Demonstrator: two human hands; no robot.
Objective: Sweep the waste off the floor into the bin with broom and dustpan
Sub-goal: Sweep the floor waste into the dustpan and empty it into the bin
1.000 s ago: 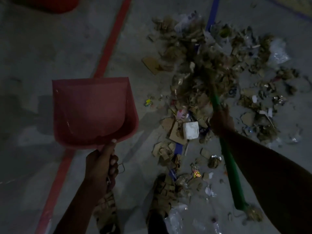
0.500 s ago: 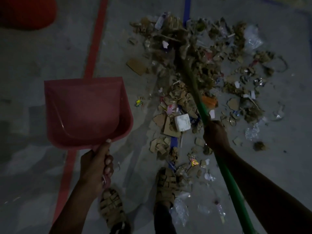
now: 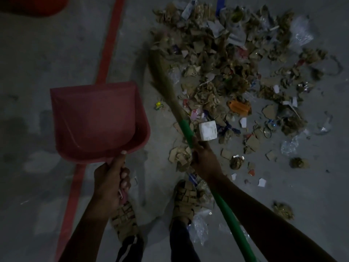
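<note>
Left of the waste the grey floor lies bare, crossed by a red line that runs up from under the dustpan. The pile's near edge thins to loose scraps that reach the person's sandals; its right edge frays into clear plastic and stray bits. The room is dim, and the red shape at the top left, well apart from the waste, may be the bin, though too little of it shows to be sure. A short blue line shows beyond the pile.

The left hand is wrapped round the dustpan's handle, thumb up against its back rim, and the pan is held left of the waste. The right hand grips the green shaft of the broom at the pile's near edge, beside a white block. The bristles, blurred, lie along the pile's left side.
</note>
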